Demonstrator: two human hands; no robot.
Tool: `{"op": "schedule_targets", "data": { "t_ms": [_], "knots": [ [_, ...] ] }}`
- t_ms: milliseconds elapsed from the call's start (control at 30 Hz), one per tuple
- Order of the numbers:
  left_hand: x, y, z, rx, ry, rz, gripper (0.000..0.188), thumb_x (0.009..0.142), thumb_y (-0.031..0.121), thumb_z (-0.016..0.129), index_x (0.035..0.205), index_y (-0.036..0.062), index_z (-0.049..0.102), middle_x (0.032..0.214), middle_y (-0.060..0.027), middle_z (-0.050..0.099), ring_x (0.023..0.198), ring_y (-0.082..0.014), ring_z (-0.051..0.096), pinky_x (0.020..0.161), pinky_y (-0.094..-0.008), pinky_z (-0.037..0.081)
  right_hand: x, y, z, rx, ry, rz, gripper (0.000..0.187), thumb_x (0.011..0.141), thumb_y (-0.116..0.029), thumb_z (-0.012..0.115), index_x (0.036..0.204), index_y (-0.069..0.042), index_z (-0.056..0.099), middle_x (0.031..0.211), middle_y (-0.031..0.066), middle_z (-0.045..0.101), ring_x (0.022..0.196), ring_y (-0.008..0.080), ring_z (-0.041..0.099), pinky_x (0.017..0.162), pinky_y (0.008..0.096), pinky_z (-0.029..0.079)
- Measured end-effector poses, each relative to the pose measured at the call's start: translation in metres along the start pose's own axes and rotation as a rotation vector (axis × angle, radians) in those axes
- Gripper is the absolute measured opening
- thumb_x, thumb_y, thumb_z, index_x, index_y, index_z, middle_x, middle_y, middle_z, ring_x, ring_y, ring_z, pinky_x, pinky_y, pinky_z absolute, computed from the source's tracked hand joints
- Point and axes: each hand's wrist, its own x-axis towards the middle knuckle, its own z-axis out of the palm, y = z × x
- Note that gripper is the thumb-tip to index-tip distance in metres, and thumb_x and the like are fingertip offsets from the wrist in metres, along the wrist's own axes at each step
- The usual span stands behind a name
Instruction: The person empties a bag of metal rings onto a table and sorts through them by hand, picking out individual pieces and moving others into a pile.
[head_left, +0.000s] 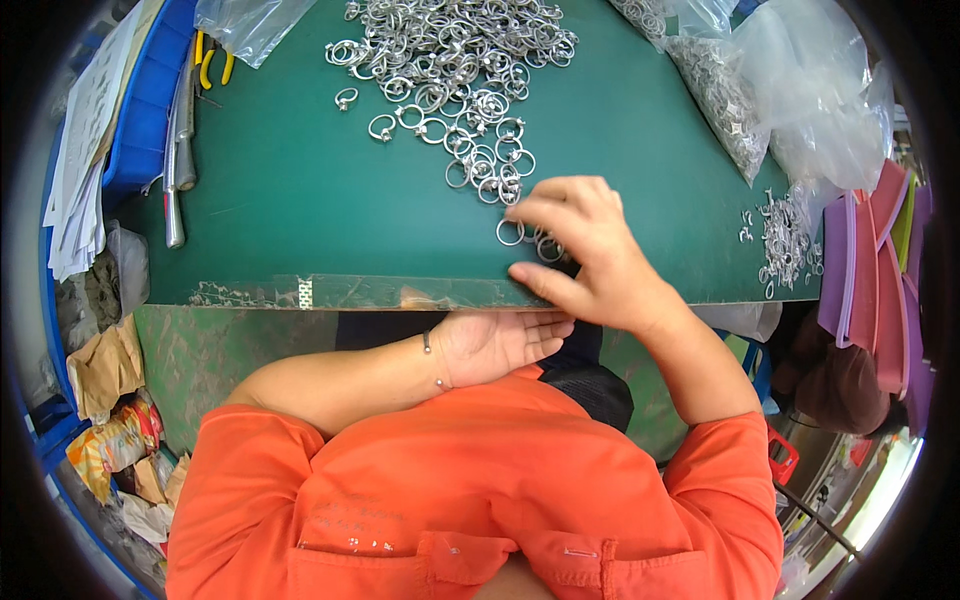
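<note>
A big heap of silver-coloured metal rings [455, 60] lies on the green tabletop, and a trail of them runs toward the near edge. At the end of that trail my right hand [590, 245] is on the table, its thumb apart from its curved, slightly blurred fingers. Between thumb and fingers a few rings [548, 246] rest on the surface, partly hidden by the hand. My left hand [495, 347] lies palm up just below the table edge, fingers stretched out, with nothing visible on the palm. A thin band circles the left wrist.
Yellow-handled pliers [212, 62] and metal tools [180, 160] lie at the left, beside a blue bin [150, 110] with papers. At the right sit a bag of small metal parts [718, 100], a small pile of metal pieces [790, 240] and hanging purple and pink strips [880, 280].
</note>
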Motion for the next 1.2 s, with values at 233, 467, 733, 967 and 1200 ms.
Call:
{"op": "schedule_targets", "data": {
  "t_ms": [233,467,733,967,1200],
  "knots": [
    [-0.018,0.000,0.000,-0.189,-0.098,-0.084,0.035,0.100,0.030,0.039,0.125,0.0078,0.050,0.127,-0.0113,0.056,0.119,-0.0275,0.054,0.103,-0.0487,0.045,-0.016,-0.024,0.020,0.320,-0.178,-0.278,0.029,0.078,-0.018,0.074,0.102,-0.005,0.063,0.105,0.0119,0.058,0.096,0.0290,0.056,0.082,0.0406,0.044],
    [-0.011,0.004,-0.005,-0.186,-0.131,-0.091,0.045,0.097,0.023,0.050,0.131,-0.0068,0.049,0.130,-0.0199,0.056,0.118,-0.0315,0.057,0.098,-0.0438,0.050,0.061,0.027,0.011,-0.258,-0.002,-0.258,0.039,0.079,-0.014,0.068,0.117,-0.007,0.062,0.127,0.0097,0.058,0.117,0.0315,0.054,0.095,0.0442,0.044],
    [-0.008,0.006,-0.008,-0.097,-0.131,-0.090,0.043,0.097,0.024,0.053,0.128,-0.0059,0.051,0.126,-0.0198,0.059,0.115,-0.0295,0.060,0.096,-0.0413,0.051,0.013,0.014,-0.003,-0.114,-0.085,-0.107,0.046,0.083,-0.011,0.065,0.128,-0.008,0.056,0.136,0.0085,0.054,0.120,0.0314,0.051,0.097,0.0430,0.040],
    [-0.005,0.010,-0.009,-0.096,-0.141,-0.118,0.041,0.100,0.025,0.045,0.127,-0.0064,0.052,0.123,-0.0194,0.060,0.112,-0.0284,0.061,0.094,-0.0405,0.054,-0.030,0.041,-0.040,0.386,0.472,0.458,0.021,0.092,-0.002,0.057,0.112,0.000,0.062,0.110,0.0070,0.062,0.101,0.0156,0.057,0.091,0.0280,0.044],
    [-0.003,0.010,-0.008,-0.091,-0.124,-0.117,0.041,0.100,0.025,0.045,0.125,-0.0065,0.053,0.123,-0.0189,0.061,0.111,-0.0279,0.062,0.093,-0.0412,0.054,-0.026,0.029,-0.038,0.090,0.196,0.234,0.021,0.078,0.001,0.069,0.099,-0.003,0.067,0.098,0.0103,0.061,0.091,0.0245,0.060,0.080,0.0321,0.048]
  ]
}}
